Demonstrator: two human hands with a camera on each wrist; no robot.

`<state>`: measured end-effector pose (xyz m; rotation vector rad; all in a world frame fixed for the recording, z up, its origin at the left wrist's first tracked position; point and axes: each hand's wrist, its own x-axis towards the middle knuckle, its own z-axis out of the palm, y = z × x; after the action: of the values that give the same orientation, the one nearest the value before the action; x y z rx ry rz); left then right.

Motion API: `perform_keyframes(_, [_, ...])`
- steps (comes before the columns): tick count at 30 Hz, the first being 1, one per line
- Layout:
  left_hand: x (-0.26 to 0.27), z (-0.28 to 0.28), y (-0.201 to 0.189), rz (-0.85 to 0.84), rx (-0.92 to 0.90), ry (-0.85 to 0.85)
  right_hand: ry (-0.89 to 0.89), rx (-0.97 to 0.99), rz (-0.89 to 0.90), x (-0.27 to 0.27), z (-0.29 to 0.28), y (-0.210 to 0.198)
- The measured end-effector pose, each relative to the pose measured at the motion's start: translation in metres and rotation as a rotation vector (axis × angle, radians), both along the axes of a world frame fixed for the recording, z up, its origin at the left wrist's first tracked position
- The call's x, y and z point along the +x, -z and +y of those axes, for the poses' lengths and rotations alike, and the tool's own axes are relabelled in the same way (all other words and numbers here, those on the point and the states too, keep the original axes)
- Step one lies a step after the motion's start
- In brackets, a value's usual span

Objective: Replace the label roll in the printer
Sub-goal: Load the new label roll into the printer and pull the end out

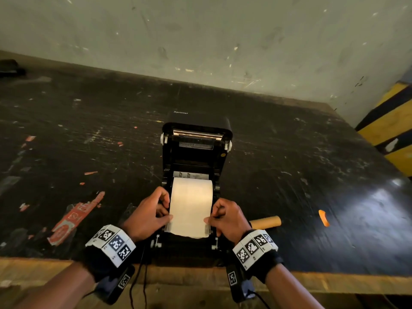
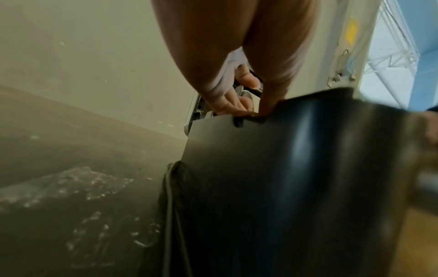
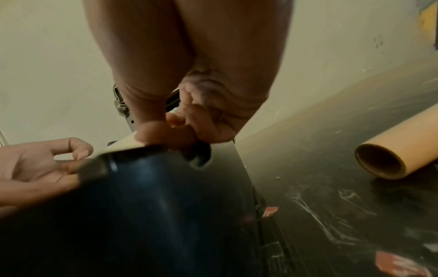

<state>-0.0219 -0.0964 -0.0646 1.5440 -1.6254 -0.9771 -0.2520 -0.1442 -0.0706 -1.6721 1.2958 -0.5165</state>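
Both hands work at the open printer point(image 1: 196, 152) on the scuffed black table point(image 1: 89, 130): the left hand point(image 1: 148, 216) pinches the left edge of the paper pulled from the label roll point(image 1: 191, 197), which sits in the printer's bay. On the opposite edge, the right hand point(image 1: 228, 218) pinches the paper between thumb and curled fingers, and an empty cardboard core point(image 1: 266, 221) lies just right of the printer.
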Motion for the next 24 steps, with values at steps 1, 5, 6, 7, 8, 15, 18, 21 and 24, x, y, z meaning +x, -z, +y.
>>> perform_keyframes(1, [0.0,0.0,-0.002,-0.015,0.009,0.025,0.012,-0.008,-0.004,0.001,0.001,0.0])
perform_keyframes(5, [0.001,0.001,-0.004,-0.06,0.034,0.069,0.006,-0.003,0.005,0.001,0.001,0.0])
perform_keyframes(6, [0.002,0.001,-0.004,-0.046,0.023,0.049,-0.008,0.006,0.014,0.002,0.0,0.0])
perform_keyframes(7, [0.002,0.001,-0.004,-0.02,0.007,0.021,-0.019,0.013,0.019,0.002,0.0,0.0])
perform_keyframes(8, [0.002,0.001,-0.004,0.005,-0.01,-0.008,-0.024,0.018,0.017,0.002,0.0,0.0])
perform_keyframes(15, [-0.002,0.003,0.0,0.027,-0.009,-0.017,0.072,0.004,-0.031,0.002,0.002,-0.009])
perform_keyframes(18, [-0.001,0.004,0.001,-0.016,-0.012,0.017,0.078,-0.001,-0.008,0.003,0.005,-0.009])
perform_keyframes(21, [-0.001,0.002,0.003,-0.032,-0.063,-0.027,0.056,0.003,0.048,0.002,0.008,-0.006])
perform_keyframes(24, [-0.001,0.002,0.007,-0.042,-0.092,-0.038,0.041,0.019,0.043,0.001,0.01,-0.005])
